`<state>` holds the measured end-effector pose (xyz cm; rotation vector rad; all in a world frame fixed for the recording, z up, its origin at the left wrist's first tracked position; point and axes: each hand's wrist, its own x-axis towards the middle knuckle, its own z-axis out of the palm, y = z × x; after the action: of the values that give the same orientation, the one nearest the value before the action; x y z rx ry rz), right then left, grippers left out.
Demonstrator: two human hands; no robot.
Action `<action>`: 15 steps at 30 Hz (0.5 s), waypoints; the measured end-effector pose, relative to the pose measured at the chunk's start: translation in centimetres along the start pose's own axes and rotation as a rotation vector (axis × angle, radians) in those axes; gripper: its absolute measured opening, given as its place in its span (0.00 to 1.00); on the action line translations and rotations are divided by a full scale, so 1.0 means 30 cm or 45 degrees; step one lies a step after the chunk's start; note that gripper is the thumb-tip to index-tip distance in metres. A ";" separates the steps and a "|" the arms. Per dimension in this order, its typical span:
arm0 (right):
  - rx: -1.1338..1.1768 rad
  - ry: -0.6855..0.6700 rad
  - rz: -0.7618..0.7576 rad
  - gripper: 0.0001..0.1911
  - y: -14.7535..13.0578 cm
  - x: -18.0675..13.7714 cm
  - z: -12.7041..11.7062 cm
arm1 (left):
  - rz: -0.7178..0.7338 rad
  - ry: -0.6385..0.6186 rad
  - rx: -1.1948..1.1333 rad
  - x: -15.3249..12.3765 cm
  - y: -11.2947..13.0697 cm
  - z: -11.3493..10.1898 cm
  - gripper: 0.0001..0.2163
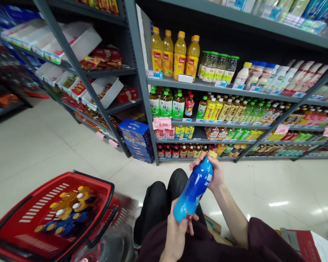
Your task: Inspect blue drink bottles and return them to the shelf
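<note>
A blue drink bottle (194, 190) with a yellow cap is held tilted in front of me, over my dark trousers. My left hand (177, 233) wraps around its base from below. My right hand (213, 174) grips its neck and cap end. To the left on the floor stands a red shopping basket (24, 218) with several yellow-capped blue bottles (68, 214) lying in it.
Grey shelving (142, 91) ahead carries rows of orange juice bottles (175, 54), green tea bottles (166, 103) and other drinks. A stack of blue cartons (136, 140) sits on the floor by the shelf upright. White trays of snacks fill the left shelves. The floor is pale tile.
</note>
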<state>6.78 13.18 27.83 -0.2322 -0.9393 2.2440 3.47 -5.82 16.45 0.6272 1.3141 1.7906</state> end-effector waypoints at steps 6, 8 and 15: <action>-0.021 -0.019 0.033 0.11 0.008 0.001 -0.004 | -0.323 -0.090 -0.156 0.017 0.020 -0.007 0.39; -0.019 -0.029 0.047 0.11 0.010 0.003 0.000 | -0.464 -0.088 -0.285 0.024 0.024 -0.009 0.40; -0.038 -0.032 0.088 0.12 0.020 0.005 0.013 | -0.665 -0.235 -0.556 0.030 0.011 -0.007 0.40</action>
<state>6.19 12.75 27.72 -0.2542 -0.9924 2.3021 2.72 -5.22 16.61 0.1758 0.8228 1.4724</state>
